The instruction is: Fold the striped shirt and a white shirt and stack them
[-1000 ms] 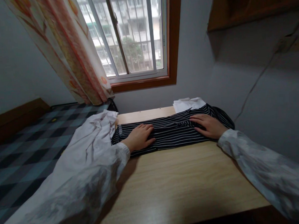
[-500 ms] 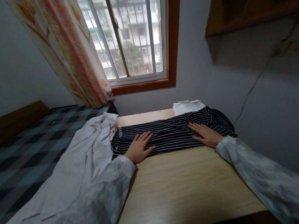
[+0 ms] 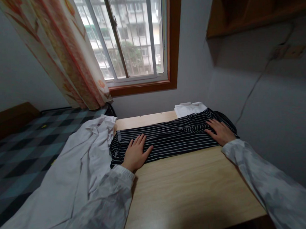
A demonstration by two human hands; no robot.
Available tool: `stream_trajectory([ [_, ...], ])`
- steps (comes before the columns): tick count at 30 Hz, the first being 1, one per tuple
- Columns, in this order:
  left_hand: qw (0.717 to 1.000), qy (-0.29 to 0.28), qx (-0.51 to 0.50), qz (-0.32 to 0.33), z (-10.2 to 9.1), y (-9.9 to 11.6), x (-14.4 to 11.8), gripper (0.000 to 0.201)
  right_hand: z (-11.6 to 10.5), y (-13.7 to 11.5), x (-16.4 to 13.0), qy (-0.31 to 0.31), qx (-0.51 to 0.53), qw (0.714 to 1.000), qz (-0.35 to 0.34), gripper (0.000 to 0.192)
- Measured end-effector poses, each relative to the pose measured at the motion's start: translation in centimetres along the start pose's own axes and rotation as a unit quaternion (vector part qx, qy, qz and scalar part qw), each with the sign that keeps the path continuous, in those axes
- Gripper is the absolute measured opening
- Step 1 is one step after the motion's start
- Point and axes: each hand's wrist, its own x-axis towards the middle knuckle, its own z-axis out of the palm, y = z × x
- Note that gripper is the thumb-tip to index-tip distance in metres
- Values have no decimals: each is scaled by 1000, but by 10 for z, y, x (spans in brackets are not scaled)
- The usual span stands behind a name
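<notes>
Your left hand [image 3: 135, 154] lies flat, fingers spread, on the near left end of the black white-striped cloth garment [image 3: 174, 137] stretched across the far side of the light wooden table [image 3: 187, 191]. Your right hand [image 3: 221, 131] presses open-palmed on its right end, gripping nothing.

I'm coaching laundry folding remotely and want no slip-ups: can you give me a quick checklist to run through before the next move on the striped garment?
1. Left hand flat on the striped garment, fingers spread: ok.
2. Right hand flat on the garment's right end: ok.
3. Garment lying smooth: not ok, wrinkles bunch near the right hand.
4. Garment fully on the table: cannot tell, its right end hangs at the edge.
5. White shirt apart from the garment: not ok, they touch at the left end.
6. White folded cloth out of the way: cannot tell, the garment reaches its edge.
</notes>
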Motion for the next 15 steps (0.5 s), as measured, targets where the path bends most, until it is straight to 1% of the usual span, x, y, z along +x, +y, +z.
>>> stream_trajectory([
  [2,1000,3,3,-10,1,0,-1,75,0,4,-1,1,-14,1000,19,74],
  [4,1000,0,5,-21,1,-1,-1,76,0,9,-3,-37,-17,999,23,72],
  [6,999,-4,8,-35,1,0,-2,78,0,15,-5,-75,-10,997,5,68],
  [7,999,-4,10,-42,1,0,-2,79,-1,17,-6,-84,-6,996,-6,66],
  [9,999,-1,12,-53,1,0,-3,80,-2,20,-8,-81,0,997,-16,65],
  [12,998,11,12,-65,2,0,-3,77,-4,18,-9,-64,10,998,-8,69],
  [15,996,31,13,-86,1,-5,-2,63,-6,14,-10,-44,21,999,-12,70],
])
